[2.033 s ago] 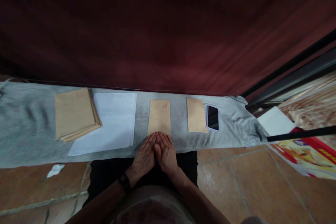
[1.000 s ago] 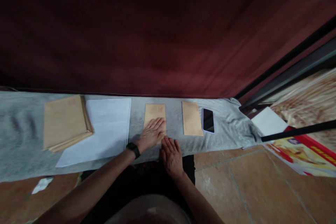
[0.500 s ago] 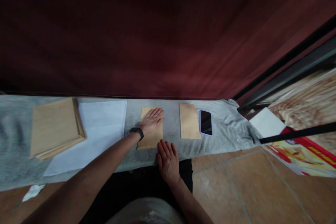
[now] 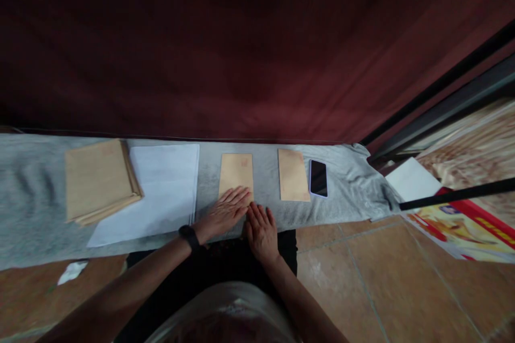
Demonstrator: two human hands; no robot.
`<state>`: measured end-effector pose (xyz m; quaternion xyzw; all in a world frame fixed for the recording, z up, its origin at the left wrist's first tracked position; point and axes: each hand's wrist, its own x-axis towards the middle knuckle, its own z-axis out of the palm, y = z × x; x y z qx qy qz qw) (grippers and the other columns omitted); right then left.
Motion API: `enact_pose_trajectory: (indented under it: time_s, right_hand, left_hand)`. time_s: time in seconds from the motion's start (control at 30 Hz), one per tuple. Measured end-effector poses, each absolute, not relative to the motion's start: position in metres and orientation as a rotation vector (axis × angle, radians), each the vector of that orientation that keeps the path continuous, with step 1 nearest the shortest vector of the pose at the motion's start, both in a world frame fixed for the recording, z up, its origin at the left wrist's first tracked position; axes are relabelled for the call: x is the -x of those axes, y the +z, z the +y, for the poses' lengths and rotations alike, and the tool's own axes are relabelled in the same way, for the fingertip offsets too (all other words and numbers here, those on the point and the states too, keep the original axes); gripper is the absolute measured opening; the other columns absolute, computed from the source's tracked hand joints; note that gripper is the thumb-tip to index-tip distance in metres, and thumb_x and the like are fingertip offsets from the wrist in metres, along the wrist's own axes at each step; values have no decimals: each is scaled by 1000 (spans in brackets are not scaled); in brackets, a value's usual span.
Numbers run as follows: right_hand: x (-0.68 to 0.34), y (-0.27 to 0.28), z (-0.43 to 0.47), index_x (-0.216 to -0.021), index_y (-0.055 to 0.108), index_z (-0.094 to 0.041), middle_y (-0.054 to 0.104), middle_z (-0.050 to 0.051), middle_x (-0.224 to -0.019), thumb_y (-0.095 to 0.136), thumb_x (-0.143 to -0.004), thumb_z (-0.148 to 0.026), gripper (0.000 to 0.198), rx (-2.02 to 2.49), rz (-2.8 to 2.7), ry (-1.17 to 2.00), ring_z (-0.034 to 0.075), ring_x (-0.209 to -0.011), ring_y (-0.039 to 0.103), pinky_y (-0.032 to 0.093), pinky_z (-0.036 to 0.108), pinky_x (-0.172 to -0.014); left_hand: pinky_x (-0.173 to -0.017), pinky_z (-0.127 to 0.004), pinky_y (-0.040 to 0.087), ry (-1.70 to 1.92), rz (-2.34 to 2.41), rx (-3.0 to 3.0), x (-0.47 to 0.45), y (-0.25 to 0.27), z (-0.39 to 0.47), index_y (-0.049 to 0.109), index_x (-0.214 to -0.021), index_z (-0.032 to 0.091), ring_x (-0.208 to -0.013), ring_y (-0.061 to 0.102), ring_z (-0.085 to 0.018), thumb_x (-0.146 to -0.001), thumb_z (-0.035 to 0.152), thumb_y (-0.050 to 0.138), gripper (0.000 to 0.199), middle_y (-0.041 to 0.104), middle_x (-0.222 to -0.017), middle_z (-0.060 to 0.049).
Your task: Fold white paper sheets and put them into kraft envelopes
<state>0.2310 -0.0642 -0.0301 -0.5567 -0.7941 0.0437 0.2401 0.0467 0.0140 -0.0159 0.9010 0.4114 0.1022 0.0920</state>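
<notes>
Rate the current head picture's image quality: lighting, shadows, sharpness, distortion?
Head view: dim, with the dark red cloth nearly black toward the top; head view: soft shadow near the left hand, and print on the envelope beneath it too soft to read; head view: apparent wide-angle stretch toward the right edge.

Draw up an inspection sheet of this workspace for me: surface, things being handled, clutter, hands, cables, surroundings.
Surface: grey cloth, wrinkled at the right.
Things handled: small brown envelope, lying flat, red print in its far right corner.
Clutter: envelope stack overlapping white paper; second small envelope beside a phone; white scrap on the floor.
Left hand: fingers flat across the envelope's near part.
Right hand: fingers extended by its near right corner.
Cables: nothing clearly seen.
Surroundings: dark red fabric, tiled floor, red-and-yellow printed panel.
</notes>
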Motion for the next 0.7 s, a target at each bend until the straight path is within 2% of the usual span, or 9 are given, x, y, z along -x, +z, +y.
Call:
enact_pose_trajectory:
  time_s: [0.27,0.4,0.57,0.7]
  right_hand:
    - [-232,-25,-65,-149,48,-20,54,7,-151,44,-103,-22,46,1524,-2177,157,23,-143,45,29,49,-123]
    - [-223,-20,-69,-150,47,-15,53,11,-151,45,-103,-24,47,1484,-2199,165,24,-146,41,28,49,-124]
    - [-210,-20,-71,-153,42,-16,53,9,-152,44,-105,-30,49,1410,-2280,229,20,-144,44,29,44,-124]
    - [-219,-22,-69,-150,47,-18,54,7,-151,43,-105,-26,46,1428,-2278,222,21,-143,45,29,44,-124]
  left_hand:
    - [-126,-42,21,411,1389,-2732,-41,-27,-39,36,-156,19,-152,30,-21,-103,44,36,58,39,-162,-9]
    - [-126,-41,22,435,1454,-2711,-34,-32,-47,32,-158,17,-152,31,-21,-102,40,36,60,40,-161,-11]
    - [-127,-40,20,400,1470,-2731,-31,-30,-50,32,-157,12,-151,32,-21,-97,25,35,61,38,-161,-13]
    - [-127,-40,21,416,1490,-2724,-28,-29,-52,33,-157,12,-151,32,-21,-99,29,35,61,38,-161,-13]
